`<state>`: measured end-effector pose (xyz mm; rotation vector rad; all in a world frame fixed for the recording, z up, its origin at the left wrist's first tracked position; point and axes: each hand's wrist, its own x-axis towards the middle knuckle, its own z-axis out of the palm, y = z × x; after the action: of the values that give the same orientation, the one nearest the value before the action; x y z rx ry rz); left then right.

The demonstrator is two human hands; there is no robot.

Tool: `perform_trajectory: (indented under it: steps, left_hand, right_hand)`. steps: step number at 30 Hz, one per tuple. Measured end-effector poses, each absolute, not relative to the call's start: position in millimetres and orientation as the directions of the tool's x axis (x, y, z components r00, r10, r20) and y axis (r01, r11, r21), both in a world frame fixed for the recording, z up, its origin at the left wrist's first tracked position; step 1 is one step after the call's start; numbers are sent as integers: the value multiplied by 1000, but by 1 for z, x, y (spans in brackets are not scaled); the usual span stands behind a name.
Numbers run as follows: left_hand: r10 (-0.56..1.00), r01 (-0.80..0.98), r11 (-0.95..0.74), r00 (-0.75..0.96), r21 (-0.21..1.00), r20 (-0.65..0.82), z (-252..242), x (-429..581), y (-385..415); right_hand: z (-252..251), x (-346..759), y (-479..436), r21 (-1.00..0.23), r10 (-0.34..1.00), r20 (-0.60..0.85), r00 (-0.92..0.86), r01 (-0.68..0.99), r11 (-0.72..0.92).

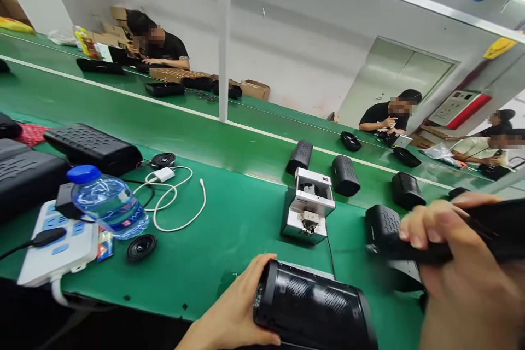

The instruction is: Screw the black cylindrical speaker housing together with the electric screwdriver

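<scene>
My left hand (241, 306) grips the end of a black speaker housing (314, 301) with two perforated grille patches, low in front of me. At the right, my raised right hand (463, 262) is wrapped round a long black tool (438, 249) that looks like an electric screwdriver; motion blurs it, and its narrow end points left. Just beyond the held housing stands a white and black screw feeder (310, 205). Behind the right hand sits another black speaker housing (381, 224), partly covered by the tool.
A water bottle (109, 202), a power strip (65, 251), a white cable (176, 224) and loose speaker drivers (141, 248) lie at left. More housings (94, 147) stand there and along the green bench (229, 213). Across it, people (158, 44) work near a white post (223, 38).
</scene>
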<state>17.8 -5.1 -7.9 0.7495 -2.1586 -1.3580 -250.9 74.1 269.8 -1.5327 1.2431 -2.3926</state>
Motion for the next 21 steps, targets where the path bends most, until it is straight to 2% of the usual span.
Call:
perform_trajectory:
  steps: [2,4,10,21]
  left_hand:
    - [-665,-179,365,-737,914,121,-7,18,-5]
    - [-660,-162,370,-739,915,136,-7,18,-5]
    - [-661,-171,371,-739,913,131,-5,16,-4]
    - [-658,-133,403,-730,905,186,0,17,-5]
  right_hand:
    - [271,-229,50,-567,-394,798,-457,-344,-749]
    - [264,-217,22,-550,-399,819,-412,-366,-751]
    - [248,-219,-23,-613,-437,778,-451,-394,-685]
    - [241,-221,-20,-682,-500,720,-481,-356,-639]
